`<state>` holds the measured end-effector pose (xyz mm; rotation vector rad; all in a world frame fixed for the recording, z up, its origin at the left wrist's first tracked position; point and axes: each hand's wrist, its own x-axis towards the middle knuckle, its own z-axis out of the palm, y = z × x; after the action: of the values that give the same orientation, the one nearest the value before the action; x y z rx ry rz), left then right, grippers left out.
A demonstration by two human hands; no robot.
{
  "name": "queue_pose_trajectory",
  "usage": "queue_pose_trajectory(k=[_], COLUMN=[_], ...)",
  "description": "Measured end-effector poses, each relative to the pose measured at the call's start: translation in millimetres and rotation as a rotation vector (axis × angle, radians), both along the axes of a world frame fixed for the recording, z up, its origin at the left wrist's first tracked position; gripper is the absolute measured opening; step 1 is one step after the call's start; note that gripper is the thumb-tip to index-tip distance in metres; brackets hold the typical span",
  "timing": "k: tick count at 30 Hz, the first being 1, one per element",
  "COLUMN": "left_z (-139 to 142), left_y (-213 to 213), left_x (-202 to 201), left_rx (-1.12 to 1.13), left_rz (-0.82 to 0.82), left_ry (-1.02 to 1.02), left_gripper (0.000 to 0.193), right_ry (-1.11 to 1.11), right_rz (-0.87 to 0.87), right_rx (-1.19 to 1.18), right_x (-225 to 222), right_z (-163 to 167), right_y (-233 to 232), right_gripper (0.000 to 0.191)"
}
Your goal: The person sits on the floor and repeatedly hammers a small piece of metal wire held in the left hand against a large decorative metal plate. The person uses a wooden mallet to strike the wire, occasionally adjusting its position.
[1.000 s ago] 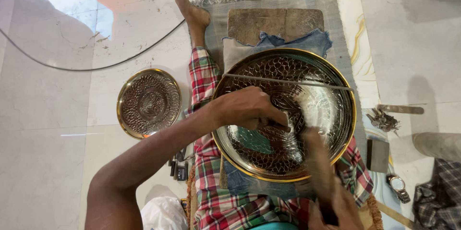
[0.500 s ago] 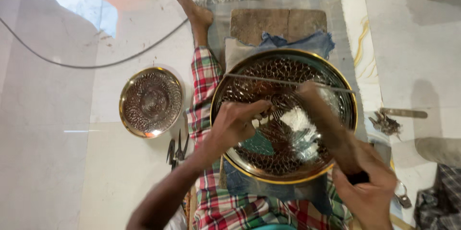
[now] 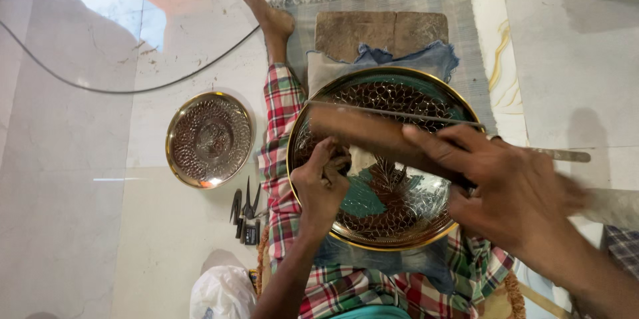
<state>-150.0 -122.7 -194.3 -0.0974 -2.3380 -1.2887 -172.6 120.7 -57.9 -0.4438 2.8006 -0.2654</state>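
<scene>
Your left hand [image 3: 321,186] is pinching closed on a small tool against the large engraved brass plate [image 3: 389,159] lying on your lap, while your right hand [image 3: 512,189] is gripping a wooden mallet [image 3: 373,134] above it.

Large round brass tray [image 3: 389,159]: gold rim, densely engraved floral pattern, shiny centre; lies face up on the lap over blue cloth. Wooden mallet [image 3: 373,134]: brown, long, blurred, held level across the tray's upper half, gripped at its right end.
</scene>
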Motion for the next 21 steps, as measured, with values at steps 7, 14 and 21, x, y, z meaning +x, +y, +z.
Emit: queue_pose_trajectory(k=[7, 14, 21], left_z=[-14, -8, -6], left_y=[-1, 1, -13], left_x=[-9, -10, -14], left_rx=[0.108, 0.04, -0.059], left_rz=[-0.043, -0.045, -0.194], left_ry=[0.043, 0.085, -0.026], left_gripper=[0.013, 0.022, 0.041], right_ry=[0.001, 0.165, 0.167], right_rz=[-0.216, -0.211, -0.087], right_rx=[-0.398, -0.75, -0.208], right_x=[16, 23, 22], right_z=[-16, -32, -28], right_y=[-6, -5, 1], right_gripper=[0.086, 0.075, 0.071])
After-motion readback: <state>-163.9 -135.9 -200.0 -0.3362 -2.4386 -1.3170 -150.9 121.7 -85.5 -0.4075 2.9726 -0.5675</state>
